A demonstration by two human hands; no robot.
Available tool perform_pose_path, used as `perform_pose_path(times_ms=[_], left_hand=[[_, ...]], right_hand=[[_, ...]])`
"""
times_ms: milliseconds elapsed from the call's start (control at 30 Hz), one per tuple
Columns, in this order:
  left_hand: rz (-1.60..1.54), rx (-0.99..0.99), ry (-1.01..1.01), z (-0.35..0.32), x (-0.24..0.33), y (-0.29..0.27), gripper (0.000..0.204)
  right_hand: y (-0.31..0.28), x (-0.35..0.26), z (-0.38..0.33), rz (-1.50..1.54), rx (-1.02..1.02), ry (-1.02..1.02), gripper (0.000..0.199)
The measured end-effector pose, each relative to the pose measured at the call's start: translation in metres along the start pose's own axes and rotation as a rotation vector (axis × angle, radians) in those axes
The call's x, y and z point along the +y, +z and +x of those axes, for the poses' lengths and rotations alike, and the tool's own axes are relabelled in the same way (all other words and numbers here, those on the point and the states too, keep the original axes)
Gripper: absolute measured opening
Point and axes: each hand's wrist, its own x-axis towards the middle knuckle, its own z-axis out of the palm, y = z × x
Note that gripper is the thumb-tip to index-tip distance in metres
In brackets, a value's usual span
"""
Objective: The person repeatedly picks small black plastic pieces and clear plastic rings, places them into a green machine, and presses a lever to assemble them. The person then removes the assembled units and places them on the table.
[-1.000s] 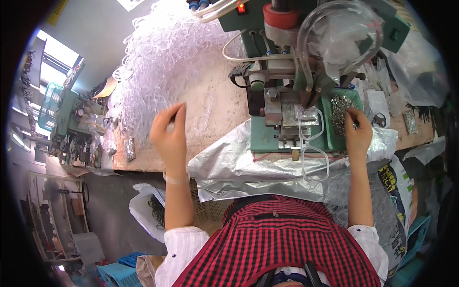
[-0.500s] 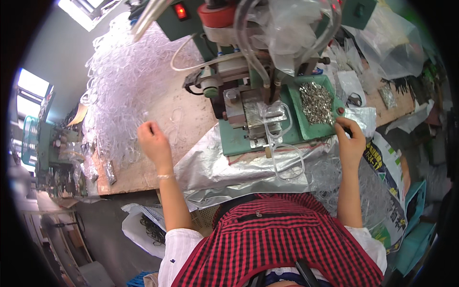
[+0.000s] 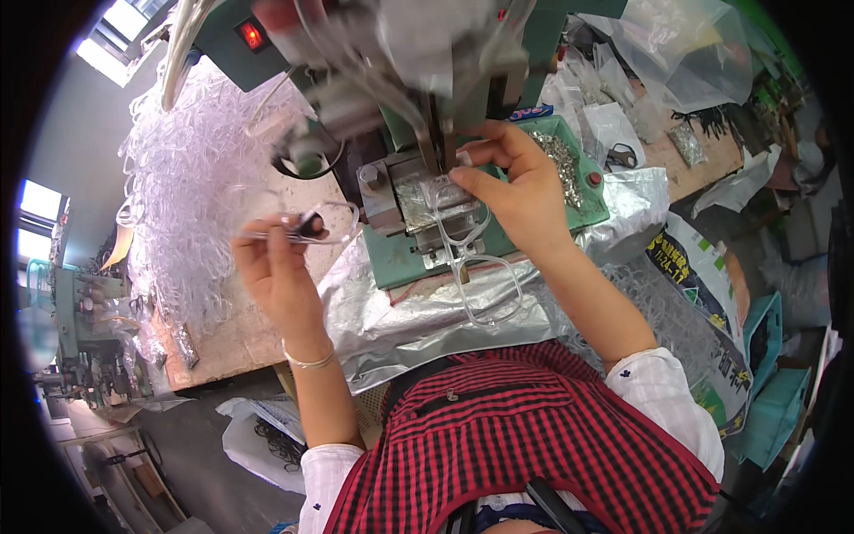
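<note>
Single head-worn fisheye view, aimed steeply down from close above; green press machine at frame top, workbench centre-left.

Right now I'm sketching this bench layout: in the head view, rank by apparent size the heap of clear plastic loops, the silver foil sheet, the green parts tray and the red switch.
1. Heap of clear plastic loops
2. Silver foil sheet, close to the heap; nearness may inflate it
3. Green parts tray
4. Red switch
</note>
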Motion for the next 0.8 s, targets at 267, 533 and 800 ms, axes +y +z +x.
perform_pose_path(times_ms=[267,533,800], left_hand=[[0.139,-0.187,0.411,0.043,0.045,0.061,0.01],[0.556,-0.714,0.795,-0.009,0.022,0.075,0.019],[0.636,-0.809,0.982,-0.009,0.005,0.081,0.017]], right_hand=[[0.021,-0.027,-0.015,0.149,0.001,0.038,0.05],[-0.084,0.05,-0.008,-1.271,0.122,-0.302,0.025],[-0.09,0.061,-0.009,-1.141,0.055,-0.48,0.016]])
